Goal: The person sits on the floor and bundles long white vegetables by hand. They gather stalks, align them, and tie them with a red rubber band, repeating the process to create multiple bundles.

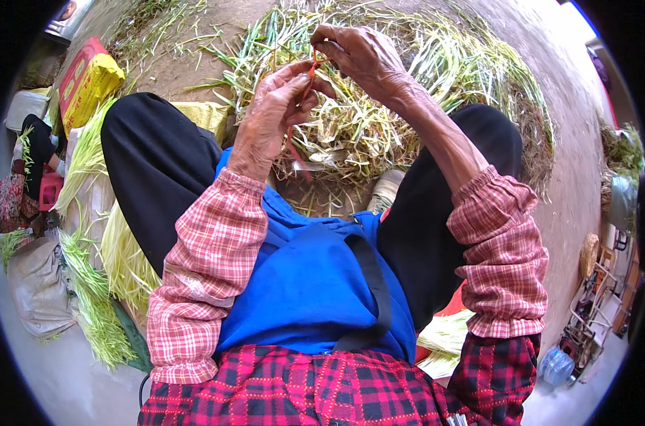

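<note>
A thin red strip (pixel 311 69), probably plastic tie, stretches between my two hands above a heap of leafy stalks. My left hand (pixel 280 109) pinches it between thumb and forefinger, and a loose red end hangs below that hand. Up and to the right, my right hand (pixel 360 56) holds the strip's upper end between thumb and fingertips. Behind and below both hands lies the heap of green and pale yellow stalks and trimmings (pixel 354 122), with roots along its edges.
Pale yellow-green stalk bundles (pixel 120 250) lie left of my knee, near a red-and-yellow sack (pixel 88 85) and a grey sack (pixel 40 287). Another person (pixel 13 197) sits at far left by a pink stool (pixel 49 190). A clear plastic bottle (pixel 556 366) and chairs stand at lower right.
</note>
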`<state>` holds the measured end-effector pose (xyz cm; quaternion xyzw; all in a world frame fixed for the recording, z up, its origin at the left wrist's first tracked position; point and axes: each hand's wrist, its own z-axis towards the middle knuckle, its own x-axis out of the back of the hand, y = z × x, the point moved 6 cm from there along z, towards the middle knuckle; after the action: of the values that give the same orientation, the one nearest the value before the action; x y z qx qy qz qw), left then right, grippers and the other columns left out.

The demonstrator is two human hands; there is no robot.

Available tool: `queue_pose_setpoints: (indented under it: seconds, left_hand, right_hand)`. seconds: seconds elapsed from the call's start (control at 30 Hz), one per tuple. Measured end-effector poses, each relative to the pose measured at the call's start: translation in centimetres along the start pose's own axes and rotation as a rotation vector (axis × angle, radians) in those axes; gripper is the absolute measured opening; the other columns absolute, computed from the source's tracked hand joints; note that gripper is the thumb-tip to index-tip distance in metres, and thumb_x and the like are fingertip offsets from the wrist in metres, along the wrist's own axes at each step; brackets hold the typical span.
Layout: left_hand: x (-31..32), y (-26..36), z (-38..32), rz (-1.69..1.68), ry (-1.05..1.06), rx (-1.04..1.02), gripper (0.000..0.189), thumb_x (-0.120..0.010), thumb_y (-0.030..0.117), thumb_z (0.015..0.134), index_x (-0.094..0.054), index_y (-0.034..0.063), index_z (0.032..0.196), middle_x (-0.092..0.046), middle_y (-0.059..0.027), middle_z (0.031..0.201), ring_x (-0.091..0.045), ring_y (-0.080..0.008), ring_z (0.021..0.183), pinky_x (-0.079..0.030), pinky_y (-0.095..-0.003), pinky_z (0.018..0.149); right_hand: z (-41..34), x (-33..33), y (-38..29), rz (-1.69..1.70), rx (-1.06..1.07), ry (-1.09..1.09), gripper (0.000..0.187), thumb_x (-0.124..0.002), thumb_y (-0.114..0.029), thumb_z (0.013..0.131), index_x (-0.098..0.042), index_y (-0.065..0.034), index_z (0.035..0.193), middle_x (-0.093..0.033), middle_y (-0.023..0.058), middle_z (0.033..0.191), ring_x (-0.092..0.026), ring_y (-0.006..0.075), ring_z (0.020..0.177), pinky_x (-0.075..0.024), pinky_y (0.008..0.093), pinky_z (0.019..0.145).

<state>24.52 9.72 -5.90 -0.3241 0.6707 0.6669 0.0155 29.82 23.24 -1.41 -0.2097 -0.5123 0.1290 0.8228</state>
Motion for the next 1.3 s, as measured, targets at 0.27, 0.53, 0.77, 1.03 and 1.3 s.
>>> queue_pose_setpoints:
  seconds: [0.27,0.53,0.77,1.03,1.3]
  left_hand:
    - [0.9,-1.6,0.4,-0.213,-0.054,0.077,0.023,-0.052,0.014,0.101,-0.061,-0.0020,0.115,-0.070,-0.0095,0.092,-0.054,-0.0062,0.068,-0.038,-0.0158,0.050]
    - [0.6,-2.3,0.6,-0.369,-0.094,0.094,0.028,-0.052,0.018,0.103,-0.059,-0.0021,0.120,-0.061,-0.0047,0.089,-0.049,-0.0090,0.070,-0.038,-0.0186,0.052]
    - [0.1,-3.0,0.7,-0.458,-0.106,0.096,0.024,-0.057,0.018,0.101,-0.060,0.0019,0.119,-0.058,-0.0026,0.086,-0.045,-0.0088,0.069,-0.036,-0.0189,0.050]
    - [3.3,-1.9,0.9,-0.245,0.217,-0.127,0.021,-0.068,0.022,0.095,-0.069,0.0084,0.111,-0.074,-0.0081,0.103,-0.068,-0.0149,0.093,-0.053,-0.0312,0.075]
    - [3.4,-0.3,0.3,-0.023,0.378,-0.319,0.024,-0.071,0.019,0.092,-0.071,0.0062,0.112,-0.073,-0.0069,0.103,-0.067,-0.0117,0.086,-0.050,-0.0245,0.075]
  right_hand:
    - [0.0,-0.3,1.1,0.010,-0.087,0.008,0.025,-0.054,-0.030,0.100,-0.065,-0.0107,0.112,-0.069,0.0143,0.081,-0.069,0.0304,0.074,-0.0515,0.0417,0.070]
    - [0.4,-0.6,0.7,-0.059,-0.012,0.091,0.022,-0.056,-0.028,0.097,-0.065,-0.0075,0.098,-0.068,0.0179,0.083,-0.067,0.0374,0.077,-0.0512,0.0461,0.066]
    - [0.3,-0.6,0.5,-0.004,-0.016,0.098,0.021,-0.052,-0.024,0.098,-0.062,-0.0062,0.106,-0.066,0.0194,0.082,-0.065,0.0385,0.074,-0.0504,0.0459,0.065]
    - [-1.0,-1.7,2.5,0.629,-0.442,-0.060,0.031,-0.053,-0.024,0.097,-0.063,-0.0013,0.115,-0.069,0.0079,0.082,-0.065,0.0156,0.063,-0.0506,0.0288,0.054]
    - [-2.4,-5.2,-2.0,1.054,-0.411,-0.479,0.043,-0.061,-0.036,0.096,-0.059,-0.0026,0.124,-0.070,0.0084,0.098,-0.066,0.0107,0.061,-0.0529,0.0220,0.050]
